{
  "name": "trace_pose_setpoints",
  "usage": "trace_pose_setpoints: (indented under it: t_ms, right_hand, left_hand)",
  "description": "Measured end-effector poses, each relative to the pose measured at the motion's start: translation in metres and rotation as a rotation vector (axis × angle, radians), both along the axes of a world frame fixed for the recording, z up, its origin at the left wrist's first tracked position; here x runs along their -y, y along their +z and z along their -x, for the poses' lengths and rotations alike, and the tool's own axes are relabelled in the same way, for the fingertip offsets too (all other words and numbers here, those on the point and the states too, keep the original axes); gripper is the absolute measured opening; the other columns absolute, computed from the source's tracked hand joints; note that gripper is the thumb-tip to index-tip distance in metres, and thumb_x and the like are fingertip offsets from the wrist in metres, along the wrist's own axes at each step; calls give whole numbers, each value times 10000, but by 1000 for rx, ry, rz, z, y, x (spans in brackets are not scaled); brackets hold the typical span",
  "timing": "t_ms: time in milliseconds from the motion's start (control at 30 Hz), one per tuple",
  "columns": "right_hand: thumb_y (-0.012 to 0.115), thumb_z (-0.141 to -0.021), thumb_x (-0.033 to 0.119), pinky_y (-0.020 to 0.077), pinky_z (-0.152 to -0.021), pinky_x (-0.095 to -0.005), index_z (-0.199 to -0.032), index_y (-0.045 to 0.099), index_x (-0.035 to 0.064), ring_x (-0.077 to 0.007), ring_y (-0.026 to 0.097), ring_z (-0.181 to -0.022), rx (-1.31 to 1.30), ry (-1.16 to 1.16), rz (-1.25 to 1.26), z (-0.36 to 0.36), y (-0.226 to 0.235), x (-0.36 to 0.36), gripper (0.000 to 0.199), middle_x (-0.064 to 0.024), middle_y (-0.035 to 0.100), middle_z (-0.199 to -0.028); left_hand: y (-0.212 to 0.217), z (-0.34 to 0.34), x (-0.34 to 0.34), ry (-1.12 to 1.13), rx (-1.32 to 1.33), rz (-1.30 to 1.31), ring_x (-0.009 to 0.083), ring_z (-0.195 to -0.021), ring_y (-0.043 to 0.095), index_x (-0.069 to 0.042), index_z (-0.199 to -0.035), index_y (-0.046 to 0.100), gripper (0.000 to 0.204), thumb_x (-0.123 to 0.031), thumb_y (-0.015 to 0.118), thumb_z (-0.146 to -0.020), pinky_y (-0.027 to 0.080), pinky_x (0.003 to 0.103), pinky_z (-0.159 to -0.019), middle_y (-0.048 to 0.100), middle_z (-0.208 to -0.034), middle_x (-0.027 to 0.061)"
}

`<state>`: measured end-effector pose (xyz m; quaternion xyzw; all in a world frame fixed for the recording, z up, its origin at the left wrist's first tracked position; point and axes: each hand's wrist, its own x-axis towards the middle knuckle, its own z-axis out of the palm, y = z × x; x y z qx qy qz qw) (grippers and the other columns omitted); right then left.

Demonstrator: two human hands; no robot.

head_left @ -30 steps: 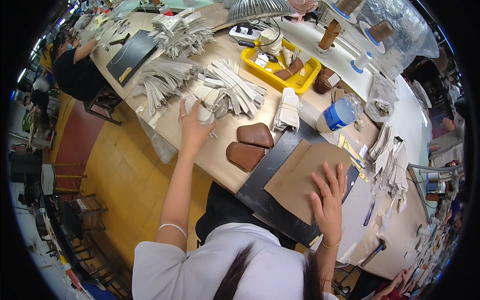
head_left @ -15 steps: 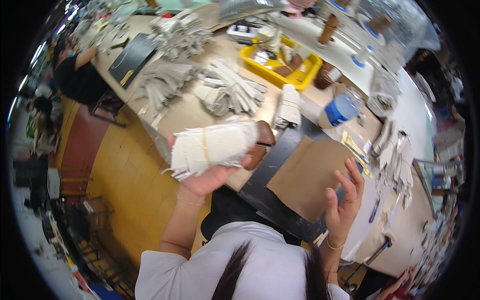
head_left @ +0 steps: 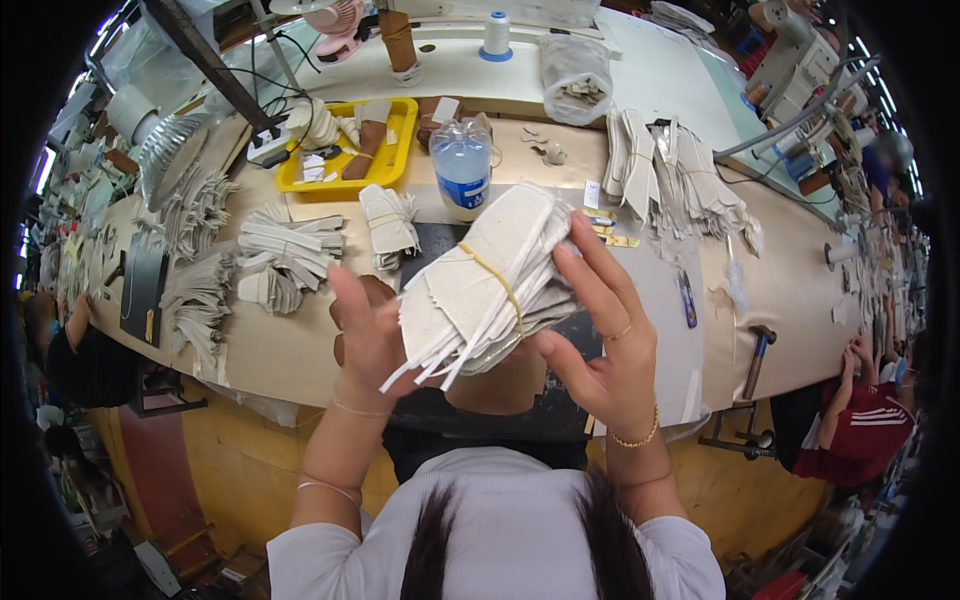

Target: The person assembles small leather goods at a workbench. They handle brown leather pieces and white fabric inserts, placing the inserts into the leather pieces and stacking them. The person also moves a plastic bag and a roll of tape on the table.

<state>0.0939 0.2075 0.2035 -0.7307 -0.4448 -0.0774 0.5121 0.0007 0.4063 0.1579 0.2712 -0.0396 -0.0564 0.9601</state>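
A: Nearest entry?
B: Bundle, one: pale fabric pieces, raised above the table between the hands. Band, one, yellow, round its middle. Pieces too closely stacked to count.
A: Hands?
B: Right hand: holding the bundle's right end, fingers above, thumb below. Left hand: beside the ragged left end, thumb spread wide; fingers partly hidden, grip cannot be told.
A: Handling?
B: Probably light, bendy, not slippery; loose ends may fray or slide out. Best held across the banded middle.
A: Below it?
B: Brown sheet, one, partly covered, on a dark mat.
A: Further out?
B: Hammer, one, to the right. Pen, one. Bottle, one, just past the bundle. Yellow tray, one, left of the bottle.
A: Farthest?
B: White spool, one; pink fan, one.
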Motion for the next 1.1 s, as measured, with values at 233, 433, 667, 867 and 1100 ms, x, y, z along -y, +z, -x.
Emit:
trace_pose_setpoints:
  t_ms: [233,433,667,867,1100]
  right_hand:
    - [747,-746,95,350,-1085,-439,-1115,687,67,-366,440,-1318,39,-65,46,-2,-6,6,375,-188,500,-1377]
    - [783,-699,102,313,-1043,-459,-920,714,129,-296,492,-1272,216,-264,118,2,-9,7,233,-91,580,-1294]
    - [754,-729,90,291,-1042,-446,-853,653,112,-288,515,-1186,249,-170,119,-6,-18,5,161,-49,583,-1127]
    - [666,-827,217,308,-1011,-420,-800,603,110,-310,384,-1154,-46,132,97,-8,-5,21,126,-76,458,-1115]
    - [665,-839,202,313,-952,-409,-820,607,119,-294,411,-1061,-170,236,94,3,-12,39,104,-61,504,-1056]
  left_hand:
    - [19,-19,-8,-132,-236,-72,307,-1194,545,44,-1418,291,778,-201,659,-779,433,409,-1037,494,-1321,202]
    - [15,-28,1,-133,-216,-120,309,-1221,522,38,-1428,276,814,-158,671,-744,430,408,-1035,486,-1330,203]
    - [14,-29,9,-44,-247,-82,241,-1173,561,32,-1401,331,659,-252,619,-881,475,378,-984,527,-1290,163]
    - [27,-37,18,-28,-244,-221,161,-1044,617,35,-1307,433,530,-269,615,-913,515,310,-902,589,-1185,110]
    - [35,-60,34,200,-279,-256,183,-961,659,44,-1247,503,437,-268,562,-947,536,333,-890,647,-1100,113]
